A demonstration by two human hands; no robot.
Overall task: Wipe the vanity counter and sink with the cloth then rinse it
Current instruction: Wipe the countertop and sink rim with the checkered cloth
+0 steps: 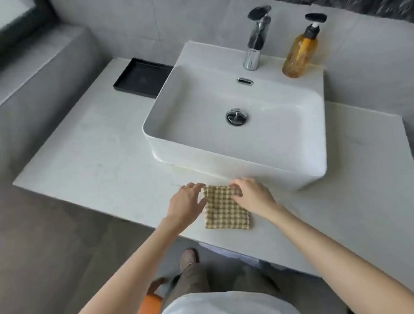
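A folded tan-and-cream checked cloth (225, 210) lies flat on the pale vanity counter (99, 149), near its front edge and just in front of the white vessel sink (239, 140). My left hand (187, 205) touches the cloth's left edge, with its fingers spread. My right hand (250, 194) rests on the cloth's upper right corner, fingertips curled onto the fabric. Neither hand has lifted the cloth. The sink basin looks dry, with a chrome drain plug (236, 116) in the middle.
A chrome tap (255, 44) stands at the back of the sink, with an amber pump bottle (300, 51) to its right on the sink ledge. A black tray (143, 79) sits on the counter left of the sink. Grey tiled walls surround the vanity.
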